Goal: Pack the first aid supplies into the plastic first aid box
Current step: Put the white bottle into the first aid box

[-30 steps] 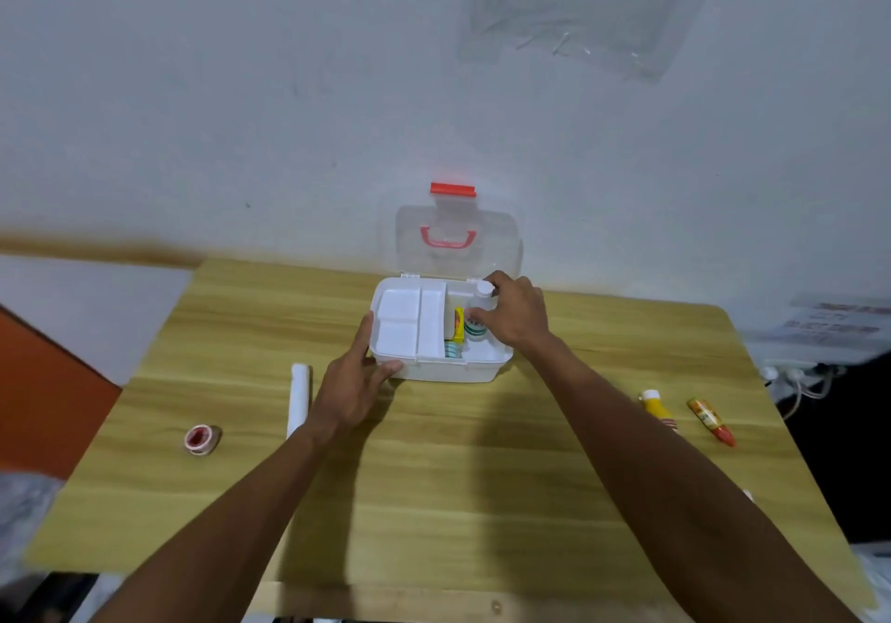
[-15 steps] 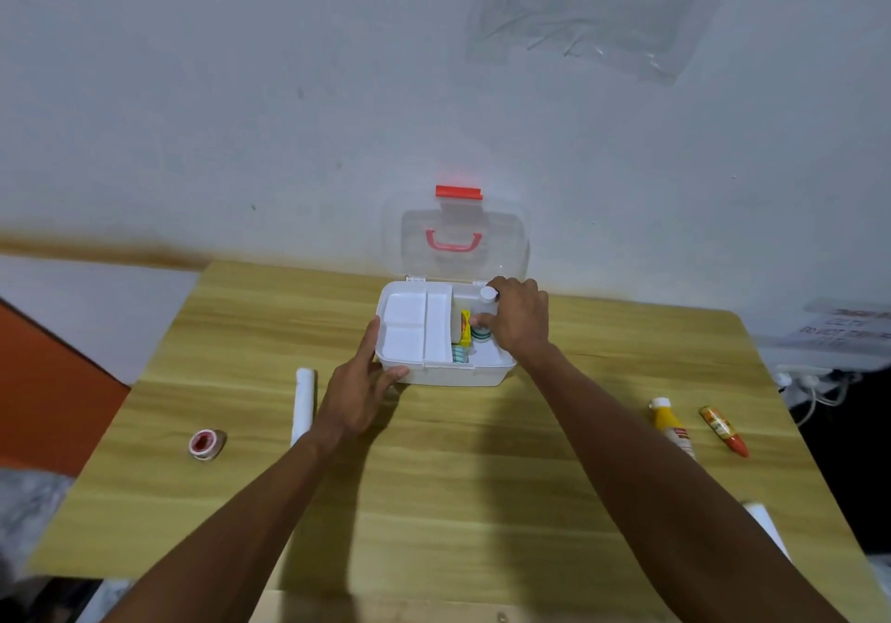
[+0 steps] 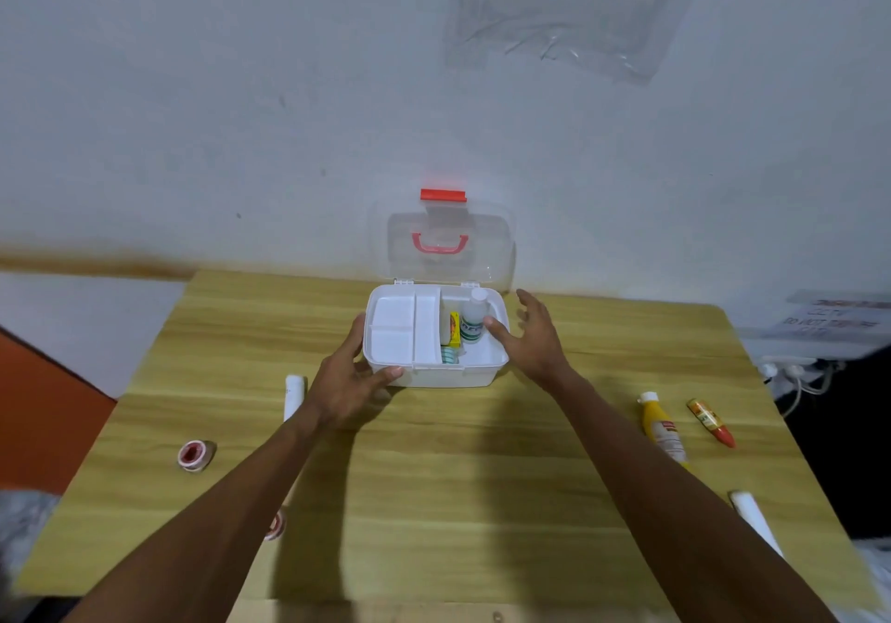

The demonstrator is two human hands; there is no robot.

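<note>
Hidden: lower part of white tube (image 3: 294, 390) behind left forearm; small tape roll (image 3: 276, 526) near the front edge half covered by the same arm.
Cut off: white tube (image 3: 752, 516) at right partly behind right forearm.
Hard to read: print on white bottle (image 3: 473, 317), yellow packet (image 3: 454, 328) and teal item (image 3: 450, 355); all too small.
First aid box (image 3: 436, 374): on wooden table (image 3: 434, 468), clear lid (image 3: 441, 246) standing open against the wall, white tray (image 3: 402, 328) filling its left side.
Left hand (image 3: 344, 383): clasped on the box's front-left corner, thumb on the front wall, fingers up the left side.
Right hand (image 3: 533, 338): open, fingers spread, holding nothing, just beside the box's right rim; thumb tip reaching over it near the bottle.
Bottle: upright in the right compartment, beside the yellow packet.
Outside the box: red tape roll (image 3: 194, 454) at left; yellow bottle (image 3: 663, 424) and orange tube (image 3: 711, 422) at right, well apart from both hands.
</note>
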